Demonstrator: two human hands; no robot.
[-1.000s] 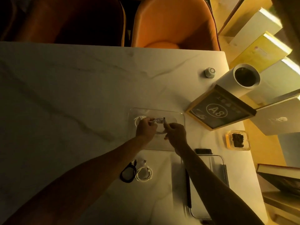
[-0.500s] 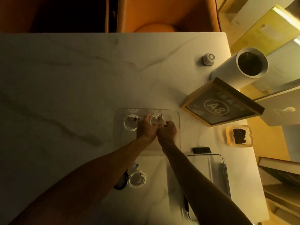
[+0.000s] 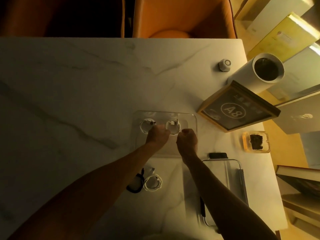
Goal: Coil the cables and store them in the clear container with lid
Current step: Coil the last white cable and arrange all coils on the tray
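Note:
The clear container (image 3: 193, 134) sits mid-table with two coiled white cables inside, one at the left (image 3: 144, 126) and one at the right (image 3: 173, 128). My left hand (image 3: 158, 136) is over the container between the two coils, fingers curled, knuckles against the right coil's left edge; whether it pinches the cable is hidden. Curled into a loose fist, my right hand (image 3: 187, 140) holds nothing and hovers just right of that coil. On the table nearer me lie a coiled black cable (image 3: 134, 185) and a coiled white cable (image 3: 153, 182). The clear lid (image 3: 230, 177) lies at the right, partly under my right forearm.
A framed "A8" sign (image 3: 237, 108), a white roll (image 3: 256, 73) and a small white knob-like object (image 3: 225, 64) stand at the back right. An amber dish (image 3: 256, 142) sits near the right edge. Orange chairs stand behind the table's far edge.
My right hand has let go of the right coil and pulled back to the right. The coil now lies flat in the container. My left hand has drawn back slightly.

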